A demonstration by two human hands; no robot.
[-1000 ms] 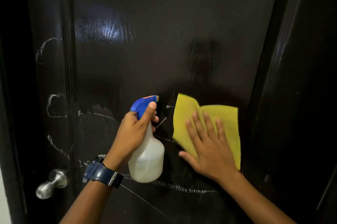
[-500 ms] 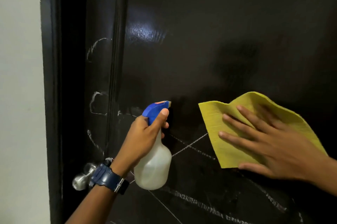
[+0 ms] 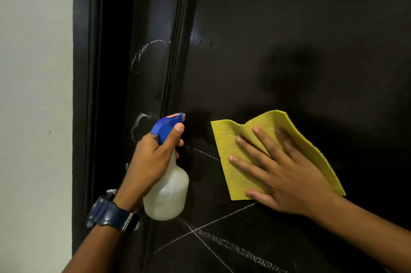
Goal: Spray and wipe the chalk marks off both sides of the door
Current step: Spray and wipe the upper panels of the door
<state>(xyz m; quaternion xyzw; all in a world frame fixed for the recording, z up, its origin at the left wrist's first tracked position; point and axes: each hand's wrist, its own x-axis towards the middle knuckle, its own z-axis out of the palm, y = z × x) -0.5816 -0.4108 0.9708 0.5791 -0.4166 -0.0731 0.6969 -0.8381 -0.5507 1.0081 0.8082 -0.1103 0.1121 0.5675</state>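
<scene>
- Pale plaster wall point(image 3: 33, 94) fills nine o'clock, beside the glossy black wooden door point(image 3: 289, 28).
- Left hand point(image 3: 151, 161) grips the white plastic spray bottle with blue trigger head point(image 3: 166, 192) at seven o'clock.
- White chalk marks point(image 3: 222, 239) cross six o'clock.
- Right hand point(image 3: 287, 172), fingers spread flat, presses the yellow ribbed cleaning cloth point(image 3: 231, 152) at four o'clock.

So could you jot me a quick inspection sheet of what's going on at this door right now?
Surface: dark door, chalk marks remain low and on the left edge.
Job's things: spray bottle; yellow cloth flat on the door.
Clutter: nothing seen.
Hands: left hand grips the bottle; right hand presses the cloth with straight fingers.
Cables: nothing seen.
Surroundings: pale wall left; wristwatch on left wrist.
</scene>
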